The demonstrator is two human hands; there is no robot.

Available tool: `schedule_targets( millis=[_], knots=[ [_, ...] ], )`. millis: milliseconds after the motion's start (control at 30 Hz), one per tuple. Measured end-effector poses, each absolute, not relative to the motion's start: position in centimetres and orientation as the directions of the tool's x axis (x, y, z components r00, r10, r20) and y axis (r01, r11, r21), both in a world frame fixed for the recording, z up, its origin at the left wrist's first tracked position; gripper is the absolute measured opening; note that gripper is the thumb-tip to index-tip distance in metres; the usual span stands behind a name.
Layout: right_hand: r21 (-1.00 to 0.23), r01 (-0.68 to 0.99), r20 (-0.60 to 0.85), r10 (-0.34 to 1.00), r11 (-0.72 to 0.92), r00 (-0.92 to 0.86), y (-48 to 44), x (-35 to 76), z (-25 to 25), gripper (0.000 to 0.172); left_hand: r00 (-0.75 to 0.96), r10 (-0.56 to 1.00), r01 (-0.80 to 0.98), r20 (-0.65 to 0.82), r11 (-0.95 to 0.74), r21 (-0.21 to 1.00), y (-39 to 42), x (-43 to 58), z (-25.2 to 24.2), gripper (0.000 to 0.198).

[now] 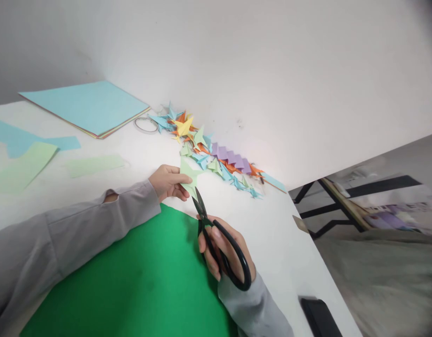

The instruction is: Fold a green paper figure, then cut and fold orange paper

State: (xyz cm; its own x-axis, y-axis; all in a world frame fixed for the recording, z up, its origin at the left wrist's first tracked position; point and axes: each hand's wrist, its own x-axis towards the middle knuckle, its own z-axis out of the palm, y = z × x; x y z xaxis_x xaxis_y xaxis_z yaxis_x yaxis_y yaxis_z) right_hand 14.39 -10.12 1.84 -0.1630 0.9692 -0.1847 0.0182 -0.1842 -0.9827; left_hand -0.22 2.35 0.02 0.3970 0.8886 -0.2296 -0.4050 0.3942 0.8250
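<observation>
Between the thumb and fingers of my left hand (pixel 170 181) is a pale green folded paper piece (pixel 188 175) with pointed ends. My right hand (pixel 230 245) grips a pair of black scissors (pixel 204 220), its fingers through the handles. The blades are slightly apart, and their tips are at the lower end of the paper piece. Whether they touch it I cannot tell. Beneath both hands lie a white table (pixel 265 234) and a green sheet (pixel 142 276). Just beyond my left hand is a row of folded paper shapes (pixel 202 145) in blue, orange, yellow, green and purple.
A stack of coloured paper (pixel 85 107) with blue on top lies at the back left, beside a tape roll (pixel 146 124). Loose green paper (pixel 22 168) and blue paper (pixel 19 140) are at left. A black phone-like object (pixel 319 317) lies near the right table edge.
</observation>
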Motion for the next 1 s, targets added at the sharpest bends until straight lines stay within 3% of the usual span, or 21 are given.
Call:
schedule_targets(
  millis=[533, 1000],
  knots=[
    [-0.970, -0.029, -0.236, 0.964, -0.241, -0.119, -10.05, 14.71, 1.19, 0.047, 0.408, 0.885, -0.399, -0.224, 0.394, 0.828, 2.33, -0.28, 0.10, 0.009],
    [-0.970, -0.029, -0.239, 0.965, -0.243, -0.104, -10.02, 14.76, 0.88, 0.046, 0.415, 0.884, -0.399, -0.216, 0.390, 0.830, 2.33, -0.26, 0.02, 0.005]
  ],
)
